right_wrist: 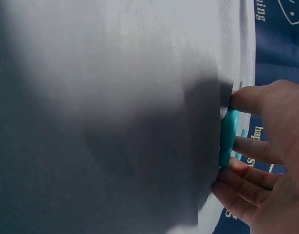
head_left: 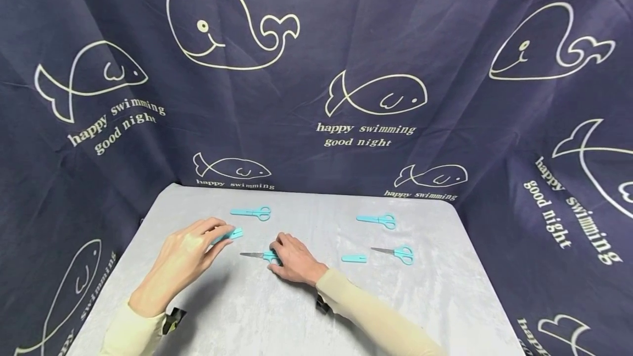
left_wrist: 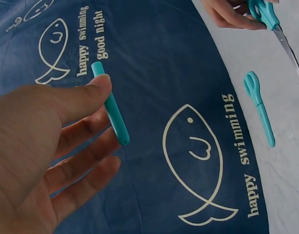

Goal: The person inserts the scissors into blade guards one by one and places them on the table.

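Between thumb and fingers my left hand (head_left: 184, 254) pinches a turquoise scissors cover (left_wrist: 118, 119), held above the left half of the table. To its right, my right hand (head_left: 296, 260) grips the turquoise handles of a pair of scissors (head_left: 270, 257). Its bare metal blades (head_left: 251, 255) point left, toward the space below the left hand. In the right wrist view the fingers curl at the handle (right_wrist: 228, 139), low over the table; whether the scissors touch the cloth I cannot tell. Cover and blades are apart.
Behind the hands lies a pair of covered scissors (head_left: 251, 212). Further right are another covered pair (head_left: 377, 220), a loose turquoise cover (head_left: 354, 258) and bare-bladed scissors (head_left: 403, 255). A pale cloth covers the table (head_left: 306, 317); dark blue curtains (head_left: 296, 103) enclose its back and sides.
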`<state>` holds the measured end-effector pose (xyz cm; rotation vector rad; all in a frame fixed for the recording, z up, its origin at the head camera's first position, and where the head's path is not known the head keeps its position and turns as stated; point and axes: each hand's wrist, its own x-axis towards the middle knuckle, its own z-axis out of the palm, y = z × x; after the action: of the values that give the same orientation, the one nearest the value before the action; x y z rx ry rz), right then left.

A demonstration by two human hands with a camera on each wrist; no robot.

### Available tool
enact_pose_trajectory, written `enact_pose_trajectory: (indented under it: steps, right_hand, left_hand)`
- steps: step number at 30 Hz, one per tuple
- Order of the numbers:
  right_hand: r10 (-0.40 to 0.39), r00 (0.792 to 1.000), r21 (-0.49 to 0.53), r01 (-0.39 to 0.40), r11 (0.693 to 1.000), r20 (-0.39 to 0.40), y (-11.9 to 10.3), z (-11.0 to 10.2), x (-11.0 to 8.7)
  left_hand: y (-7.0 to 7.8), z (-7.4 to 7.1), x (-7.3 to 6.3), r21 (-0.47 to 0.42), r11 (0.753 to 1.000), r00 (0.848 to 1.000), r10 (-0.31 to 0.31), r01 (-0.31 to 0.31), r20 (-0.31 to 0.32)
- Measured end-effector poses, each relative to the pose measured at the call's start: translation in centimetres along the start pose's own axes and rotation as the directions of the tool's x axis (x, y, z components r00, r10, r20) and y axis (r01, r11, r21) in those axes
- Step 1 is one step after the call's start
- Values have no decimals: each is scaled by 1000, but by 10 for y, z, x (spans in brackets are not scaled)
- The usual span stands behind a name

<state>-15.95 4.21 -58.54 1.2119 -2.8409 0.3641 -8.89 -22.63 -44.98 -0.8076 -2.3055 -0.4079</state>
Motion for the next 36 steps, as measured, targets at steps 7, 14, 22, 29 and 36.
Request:
enact_pose_trajectory:
  steps: [7, 14, 22, 29, 36]
  right_hand:
    - [6, 1000, 15, -6, 1000, 15, 1, -4, -2]
    - [-19, 1000, 21, 18, 1000, 13, 4, -9, -6]
    - [-25, 1000, 13, 25, 1000, 9, 7, -16, -14]
    - [-21, 1000, 23, 21, 1000, 12, 9, -20, -22]
    - [-8, 1000, 36, 8, 999, 19, 10, -21, -29]
  left_hand:
    - [4, -1, 2, 6, 1000, 1000, 2, -2, 6]
    - [5, -2, 4, -6, 1000, 1000, 17, -17, -26]
    - [7, -4, 5, 2, 1000, 999, 19, -19, -44]
    - [7, -4, 4, -5, 1000, 1000, -4, 4, 1]
    - [8, -3, 2, -9, 1000, 999, -25, 25, 34]
